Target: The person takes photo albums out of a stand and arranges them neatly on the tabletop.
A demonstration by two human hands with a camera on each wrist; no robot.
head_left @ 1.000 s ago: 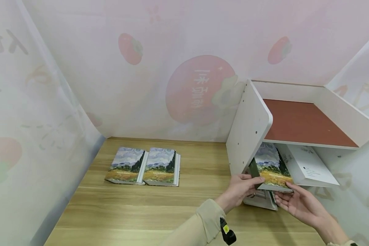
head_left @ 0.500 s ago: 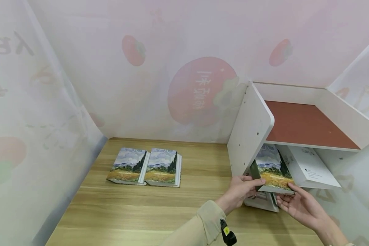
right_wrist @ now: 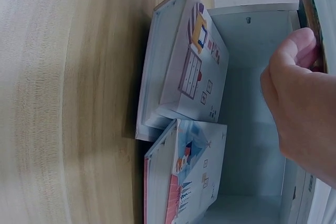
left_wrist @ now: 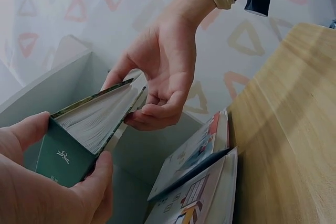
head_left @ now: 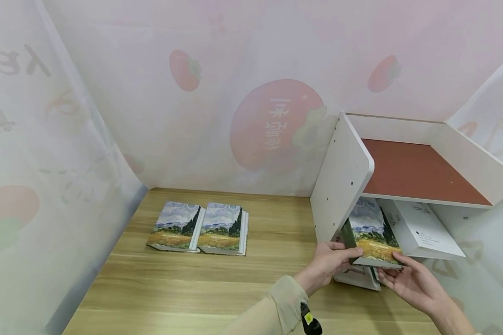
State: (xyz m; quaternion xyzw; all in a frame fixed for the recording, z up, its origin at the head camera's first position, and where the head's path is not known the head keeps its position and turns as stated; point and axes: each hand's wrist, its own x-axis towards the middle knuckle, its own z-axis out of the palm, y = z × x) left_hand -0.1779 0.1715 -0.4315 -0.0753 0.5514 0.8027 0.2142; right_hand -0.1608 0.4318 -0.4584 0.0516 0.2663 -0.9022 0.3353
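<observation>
A hardcover book (head_left: 375, 235) with a painted landscape cover and a green spine (left_wrist: 64, 156) juts from the shelf's upper compartment, its near end tilted down. My left hand (head_left: 326, 261) grips the spine side near the front corner, thumb on top and fingers underneath. At the opposite corner my right hand (head_left: 421, 284) pinches the book, thumb over the cover and fingers below. The pages show between the covers in the left wrist view. A white book (head_left: 429, 230) lies just right of it in the same compartment.
The white shelf unit (head_left: 339, 172) has a brown top board (head_left: 419, 170). Two illustrated books, one nearer (right_wrist: 202, 77) and another (right_wrist: 197, 169), lean out of its lower compartment. Two matching landscape books (head_left: 177, 228) lie side by side on the wooden table (head_left: 184, 284).
The head view has shifted slightly. Both hands and the landscape book have come a very little down and towards me, with the same grip; the table books stay put.
</observation>
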